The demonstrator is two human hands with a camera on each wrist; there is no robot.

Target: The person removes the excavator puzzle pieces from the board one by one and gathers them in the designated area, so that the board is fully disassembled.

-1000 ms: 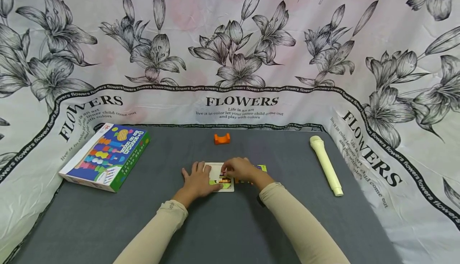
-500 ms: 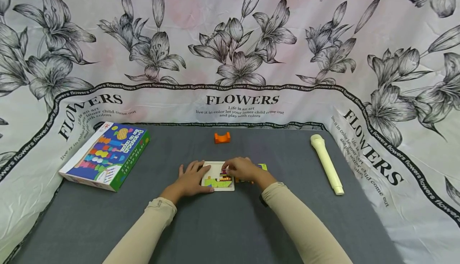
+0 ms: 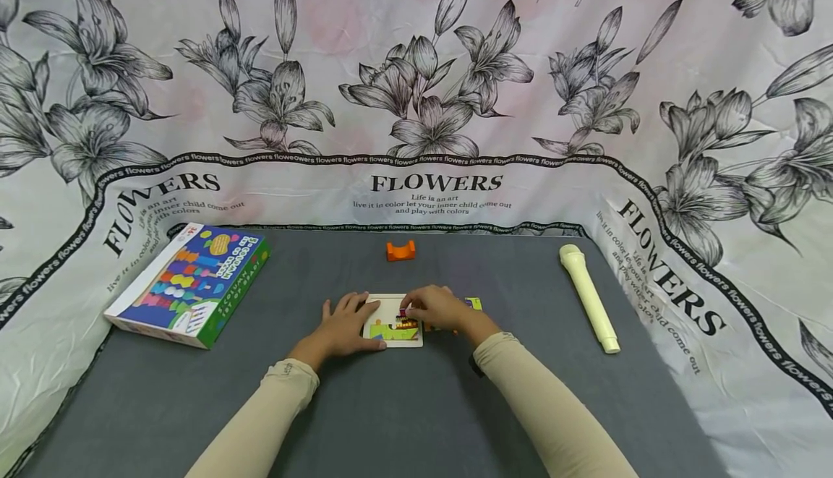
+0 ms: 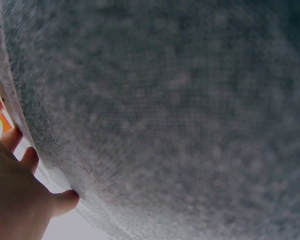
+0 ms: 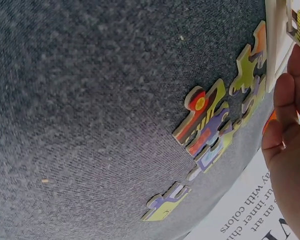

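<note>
A white-rimmed jigsaw puzzle tray point(image 3: 385, 304) lies flat in front of me, with joined green and yellow pieces point(image 3: 392, 332) along its lower part. Along the tray's left side my left hand point(image 3: 338, 327) rests with fingers spread, its thumb at the lower edge. Over the tray's right half my right hand point(image 3: 437, 306) pinches a puzzle piece point(image 5: 299, 27), which shows dark and yellow stripes in the right wrist view. Its fingers hide part of that piece. Several loose puzzle pieces point(image 5: 202, 122) lie beside the tray, mostly covered by the right hand in the head view.
To the left sits a colourful boxed bead game point(image 3: 195, 275). A small orange curved block point(image 3: 400, 250) stands behind the tray. Over on the right lies a pale yellow microphone-shaped stick point(image 3: 588, 297). Flower-printed cloth point(image 3: 429, 210) rises behind the grey table point(image 3: 390, 420).
My left hand has slid left off the tray's face to its left edge, uncovering the lower-left pieces. My right hand stays almost in place over the tray.
</note>
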